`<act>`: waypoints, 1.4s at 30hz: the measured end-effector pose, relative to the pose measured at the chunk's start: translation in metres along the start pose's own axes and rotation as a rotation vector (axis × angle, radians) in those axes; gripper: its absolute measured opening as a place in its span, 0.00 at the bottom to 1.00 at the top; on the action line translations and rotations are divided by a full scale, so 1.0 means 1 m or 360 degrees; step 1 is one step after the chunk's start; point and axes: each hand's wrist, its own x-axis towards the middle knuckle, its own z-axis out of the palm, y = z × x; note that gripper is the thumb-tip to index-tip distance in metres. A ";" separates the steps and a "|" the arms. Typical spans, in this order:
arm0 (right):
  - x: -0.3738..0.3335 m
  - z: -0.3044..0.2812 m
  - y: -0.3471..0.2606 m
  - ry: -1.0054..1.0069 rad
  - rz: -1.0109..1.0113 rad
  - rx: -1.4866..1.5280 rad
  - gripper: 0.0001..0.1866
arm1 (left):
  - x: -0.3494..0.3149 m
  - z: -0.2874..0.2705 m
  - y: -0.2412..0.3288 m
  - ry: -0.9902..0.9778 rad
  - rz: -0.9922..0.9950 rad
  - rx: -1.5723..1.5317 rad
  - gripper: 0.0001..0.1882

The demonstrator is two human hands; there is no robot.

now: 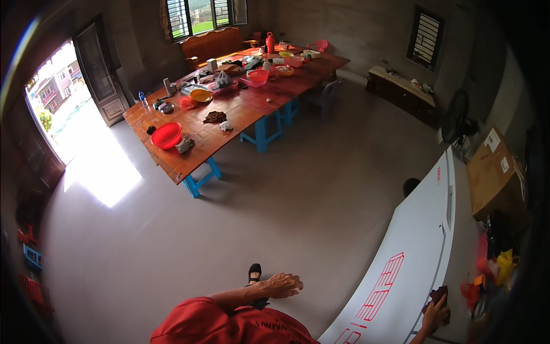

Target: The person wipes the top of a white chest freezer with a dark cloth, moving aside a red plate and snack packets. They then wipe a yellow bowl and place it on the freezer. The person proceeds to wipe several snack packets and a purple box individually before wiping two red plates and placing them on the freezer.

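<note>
My right hand [436,316] is at the lower right, closed on a dark brown cloth [438,294]. The cloth touches the top edge of a long white chest freezer [412,229] with red markings on its front. In front of my red shirt, my left hand [282,285] hangs in the air with loosely bent fingers and nothing visible in it. My left forearm crosses above one black shoe [254,268] on the floor.
A cardboard box [494,172] and colourful bags [504,266] sit on the freezer. Beyond it stands a black fan [456,117]. A long wooden table [252,112] on blue stools carries a red basin [167,135], bowls and cloths. At left is an open door [98,71].
</note>
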 end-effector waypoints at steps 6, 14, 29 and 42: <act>-0.018 -0.035 -0.047 0.0738 -0.0048 -0.0202 0.17 | 0.038 -0.080 -0.087 -0.0089 -0.0005 0.0005 0.12; -0.024 -0.058 -0.161 0.0430 0.0180 -0.0262 0.12 | 0.066 -0.199 -0.247 -0.0004 -0.0183 0.0064 0.13; 0.058 -0.059 -0.651 -0.0802 -0.0424 0.1054 0.17 | 0.157 -0.372 -0.479 0.0362 -0.0766 -0.0255 0.14; 0.155 -0.220 -1.087 -0.1830 -0.0852 0.2039 0.20 | 0.154 -0.495 -0.742 0.1526 -0.1545 -0.1735 0.19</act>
